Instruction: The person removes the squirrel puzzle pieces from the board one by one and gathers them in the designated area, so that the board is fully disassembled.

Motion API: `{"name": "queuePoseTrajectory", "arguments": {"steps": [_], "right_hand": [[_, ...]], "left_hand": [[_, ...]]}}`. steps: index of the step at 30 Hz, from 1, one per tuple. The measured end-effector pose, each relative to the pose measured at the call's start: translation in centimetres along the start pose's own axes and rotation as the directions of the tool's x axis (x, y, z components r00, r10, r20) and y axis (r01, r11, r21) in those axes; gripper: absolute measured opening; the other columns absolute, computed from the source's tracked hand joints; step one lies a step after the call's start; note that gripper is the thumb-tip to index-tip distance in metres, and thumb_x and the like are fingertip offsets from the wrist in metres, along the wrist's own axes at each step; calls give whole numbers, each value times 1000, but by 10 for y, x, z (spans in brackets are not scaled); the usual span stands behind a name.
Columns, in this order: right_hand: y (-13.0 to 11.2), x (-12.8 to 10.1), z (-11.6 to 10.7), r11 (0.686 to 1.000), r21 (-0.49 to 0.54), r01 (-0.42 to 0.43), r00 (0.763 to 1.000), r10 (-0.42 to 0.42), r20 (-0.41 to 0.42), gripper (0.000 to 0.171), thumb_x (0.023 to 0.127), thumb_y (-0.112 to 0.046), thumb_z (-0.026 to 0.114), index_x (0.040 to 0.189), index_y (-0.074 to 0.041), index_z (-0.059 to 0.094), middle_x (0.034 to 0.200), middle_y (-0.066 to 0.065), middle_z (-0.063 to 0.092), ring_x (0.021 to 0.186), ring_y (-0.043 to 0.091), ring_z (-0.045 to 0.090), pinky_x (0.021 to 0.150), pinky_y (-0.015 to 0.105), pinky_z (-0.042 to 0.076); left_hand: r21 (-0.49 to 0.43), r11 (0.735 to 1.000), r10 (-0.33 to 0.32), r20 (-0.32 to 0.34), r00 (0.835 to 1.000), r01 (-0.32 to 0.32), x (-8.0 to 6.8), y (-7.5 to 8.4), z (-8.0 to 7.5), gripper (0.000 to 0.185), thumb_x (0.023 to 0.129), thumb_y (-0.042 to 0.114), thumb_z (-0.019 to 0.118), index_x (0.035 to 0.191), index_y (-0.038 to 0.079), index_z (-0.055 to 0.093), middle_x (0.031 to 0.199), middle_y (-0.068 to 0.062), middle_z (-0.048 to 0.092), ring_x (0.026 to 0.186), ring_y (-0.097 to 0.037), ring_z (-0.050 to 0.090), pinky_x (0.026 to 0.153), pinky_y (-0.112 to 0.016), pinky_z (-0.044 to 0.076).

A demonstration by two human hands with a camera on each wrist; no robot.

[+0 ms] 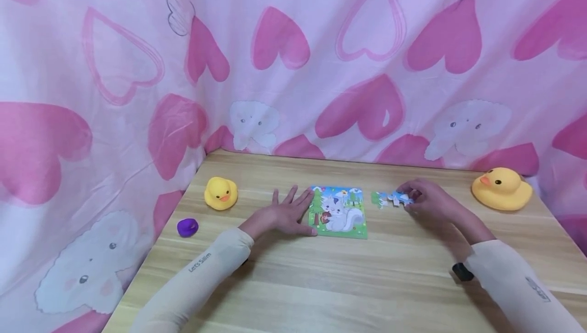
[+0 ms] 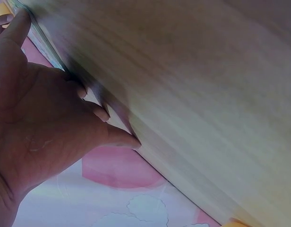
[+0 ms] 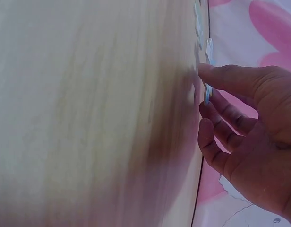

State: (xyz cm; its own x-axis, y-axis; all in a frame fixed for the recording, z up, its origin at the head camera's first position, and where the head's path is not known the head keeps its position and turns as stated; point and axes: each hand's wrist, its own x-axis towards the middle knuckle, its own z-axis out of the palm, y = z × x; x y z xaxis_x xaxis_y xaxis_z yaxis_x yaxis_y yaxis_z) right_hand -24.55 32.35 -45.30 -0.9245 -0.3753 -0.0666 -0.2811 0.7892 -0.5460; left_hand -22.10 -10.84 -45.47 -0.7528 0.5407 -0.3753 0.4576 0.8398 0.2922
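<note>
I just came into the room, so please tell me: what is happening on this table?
A person is working on a small picture puzzle on a wooden table. The left hand lies flat beside the puzzle's left edge, touching it. The right hand pinches loose puzzle pieces lying right of the puzzle. Two yellow rubber ducks and a purple object sit nearby.

My arms: cream sleeves to the wrists | left sleeve (image 1: 202, 277) printed "Let's Slim" | right sleeve (image 1: 518, 284) grey logo, black wrist tab | hands bare

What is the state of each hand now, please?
Left hand: open, flat beside the puzzle.
Right hand: pinching the puzzle pieces.
</note>
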Motion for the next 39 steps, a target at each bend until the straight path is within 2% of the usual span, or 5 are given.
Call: {"name": "queuePoseTrajectory", "arguments": {"steps": [8, 16, 22, 31, 39], "right_hand": [[5, -1, 1, 1000, -16, 6, 1000, -6, 19, 39, 90, -3, 81, 127, -7, 74, 114, 12, 68, 100, 26, 64, 86, 41, 60], [-8, 6, -3, 998, -48, 36, 998, -34, 50, 46, 89, -5, 81, 134, -1, 68, 126, 19, 70, 114, 37, 67, 100, 61, 57], [-26, 15, 3, 998, -19, 58, 998, -58, 30, 51, 93, -13, 80, 139, 2, 64, 137, 25, 68, 125, 47, 65, 104, 65, 54], [-57, 28, 29, 994, 67, 81, 996, -84, 42, 57, 93, -16, 81, 144, -1, 61, 142, 21, 66, 127, 43, 64, 106, 62, 54], [-85, 40, 50, 993, 55, 108, 991, -111, 69, 56, 93, -15, 80, 145, -5, 62, 139, 16, 65, 123, 34, 62, 108, 59, 53]], "left_hand": [[-1, 1000, 3, -9, 1000, -3, 0, 1, 3, 112, 94, 79, 55, 172, 23, -3, 181, 6, -9, 167, -36, -13, 122, -80, -10], [-3, 1000, -8, -10, 1000, 8, -1, -1, 0, 113, 94, 79, 55, 172, 23, -4, 181, 6, -9, 167, -36, -14, 123, -80, -10], [-7, 1000, -8, -10, 1000, 8, 0, -2, -1, 113, 94, 80, 54, 172, 22, -3, 181, 5, -8, 167, -36, -12, 124, -79, -9], [-9, 1000, -5, -2, 1000, 5, 1, 0, -1, 113, 94, 79, 55, 172, 22, -3, 181, 6, -9, 167, -35, -15, 123, -79, -12], [-6, 1000, -6, 2, 1000, 6, 0, 1, 0, 113, 93, 80, 55, 172, 23, -4, 180, 7, -10, 167, -35, -15, 123, -79, -11]]}}
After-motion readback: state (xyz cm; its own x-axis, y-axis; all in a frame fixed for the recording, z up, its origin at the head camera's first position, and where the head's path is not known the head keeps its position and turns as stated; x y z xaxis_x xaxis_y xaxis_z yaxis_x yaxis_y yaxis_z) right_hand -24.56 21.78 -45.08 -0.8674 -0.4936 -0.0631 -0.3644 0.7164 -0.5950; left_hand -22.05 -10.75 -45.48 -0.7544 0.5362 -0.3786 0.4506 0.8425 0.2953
